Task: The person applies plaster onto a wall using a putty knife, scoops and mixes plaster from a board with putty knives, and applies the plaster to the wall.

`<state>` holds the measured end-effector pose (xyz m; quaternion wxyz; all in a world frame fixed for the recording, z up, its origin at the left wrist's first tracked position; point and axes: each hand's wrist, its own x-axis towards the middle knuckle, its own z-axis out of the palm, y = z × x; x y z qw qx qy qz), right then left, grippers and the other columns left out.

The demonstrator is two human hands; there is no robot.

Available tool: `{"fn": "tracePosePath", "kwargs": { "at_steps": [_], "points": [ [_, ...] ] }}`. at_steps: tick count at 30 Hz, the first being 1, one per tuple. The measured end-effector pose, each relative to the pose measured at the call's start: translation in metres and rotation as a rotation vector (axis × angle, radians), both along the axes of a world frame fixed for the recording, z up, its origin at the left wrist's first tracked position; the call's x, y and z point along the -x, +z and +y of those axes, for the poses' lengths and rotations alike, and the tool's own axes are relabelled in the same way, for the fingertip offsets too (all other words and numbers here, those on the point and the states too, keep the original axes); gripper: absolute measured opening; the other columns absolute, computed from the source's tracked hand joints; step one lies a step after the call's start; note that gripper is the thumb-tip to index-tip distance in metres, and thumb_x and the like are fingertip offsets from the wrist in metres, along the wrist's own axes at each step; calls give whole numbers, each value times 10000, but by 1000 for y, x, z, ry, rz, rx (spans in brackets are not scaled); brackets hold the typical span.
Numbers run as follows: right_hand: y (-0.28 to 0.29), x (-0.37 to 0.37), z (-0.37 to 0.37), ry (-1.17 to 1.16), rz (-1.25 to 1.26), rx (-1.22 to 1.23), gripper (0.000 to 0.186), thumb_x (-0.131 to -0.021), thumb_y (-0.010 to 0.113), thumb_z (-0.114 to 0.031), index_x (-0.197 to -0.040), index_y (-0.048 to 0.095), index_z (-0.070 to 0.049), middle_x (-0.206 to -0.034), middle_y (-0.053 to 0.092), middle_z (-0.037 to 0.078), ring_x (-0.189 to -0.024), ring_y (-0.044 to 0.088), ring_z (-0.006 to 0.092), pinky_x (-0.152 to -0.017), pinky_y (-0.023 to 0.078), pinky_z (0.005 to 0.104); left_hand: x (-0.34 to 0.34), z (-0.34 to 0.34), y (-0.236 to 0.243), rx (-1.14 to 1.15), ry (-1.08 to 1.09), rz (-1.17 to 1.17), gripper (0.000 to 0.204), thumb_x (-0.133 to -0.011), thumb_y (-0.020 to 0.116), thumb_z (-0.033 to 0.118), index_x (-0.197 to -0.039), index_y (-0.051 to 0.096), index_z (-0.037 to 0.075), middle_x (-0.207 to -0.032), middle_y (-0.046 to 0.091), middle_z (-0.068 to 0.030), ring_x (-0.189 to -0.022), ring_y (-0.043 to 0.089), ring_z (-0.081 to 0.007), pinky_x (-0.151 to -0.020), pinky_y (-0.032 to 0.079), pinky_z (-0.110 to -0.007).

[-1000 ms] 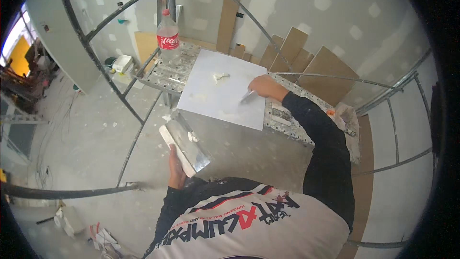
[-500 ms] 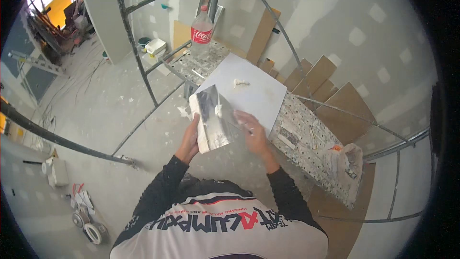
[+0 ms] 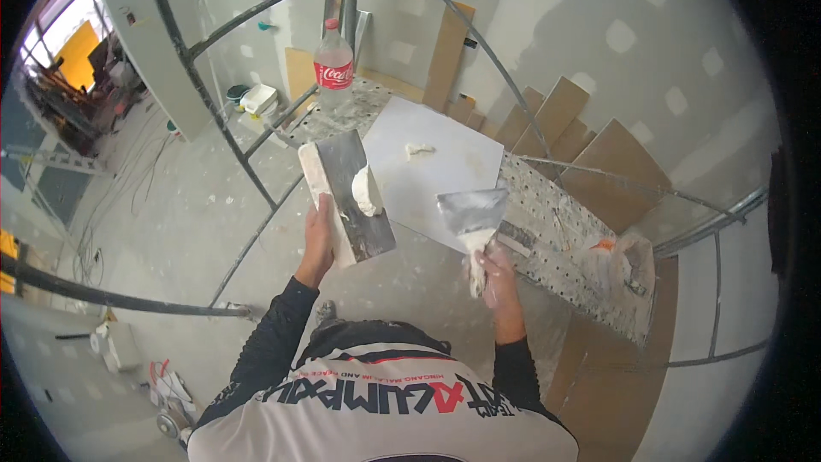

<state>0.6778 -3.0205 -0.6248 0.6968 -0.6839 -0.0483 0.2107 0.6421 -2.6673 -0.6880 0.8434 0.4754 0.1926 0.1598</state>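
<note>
Below you runs the perforated scaffold platform (image 3: pixel 564 231), carrying a white board (image 3: pixel 436 167) with a small dab of compound (image 3: pixel 419 150). Your left hand (image 3: pixel 318 235) has its grip closed around a plastering hawk (image 3: pixel 346 192) bearing a lump of joint compound (image 3: pixel 366 191). Your right hand (image 3: pixel 492 274) holds a grip wrapped tight around a taping knife (image 3: pixel 472 216), blade raised just beside the hawk.

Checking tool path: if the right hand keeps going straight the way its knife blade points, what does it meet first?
Probably the white board on the scaffold platform: the right hand aims its putty knife up at the board's near edge. Depth is unclear; the blade may pass above it.
</note>
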Motion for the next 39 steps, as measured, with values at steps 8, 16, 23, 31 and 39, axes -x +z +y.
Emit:
{"fn": "tracePosePath", "kwargs": {
  "at_steps": [8,16,23,31,39],
  "points": [
    [1,57,98,-24,451,-454,361,-945,542,-102,-1284,513,18,-997,596,81,-768,614,193,-669,535,312,-11,11,-4,-841,-91,-29,479,-1055,457,370,-1246,525,-64,-1085,647,-207,-985,623,-263,-884,475,-384],
    [24,-29,114,63,25,-572,280,-945,576,-93,-1201,560,19,-1089,618,116,-930,628,183,-689,539,299,-7,21,4,-748,-210,-225,444,-1043,484,325,-1245,542,-66,-1029,672,-166,-927,646,-257,-849,494,-379],
    [-2,-5,124,54,-1129,810,485,-899,592,-39,-1376,557,-119,-1363,573,87,-1142,602,259,-920,519,370,-38,34,9,289,-544,85,551,-1041,468,452,-1314,508,-25,-1106,654,-103,-911,678,-175,-786,577,-337],
    [-18,7,55,-2,-1032,1058,693,-803,530,57,-1437,531,-222,-1428,541,66,-1169,613,341,-960,513,437,-54,58,-12,202,-444,98,551,-1045,458,463,-1314,517,-14,-1074,651,-91,-911,662,-181,-776,573,-349],
    [22,8,47,197,158,27,421,-934,510,19,-1352,498,-25,-1093,609,113,-827,639,208,-698,531,335,-63,33,-11,-586,-322,15,627,-1076,307,491,-1216,539,-75,-1138,616,-176,-1017,589,-289,-958,436,-381]
  ]
}}
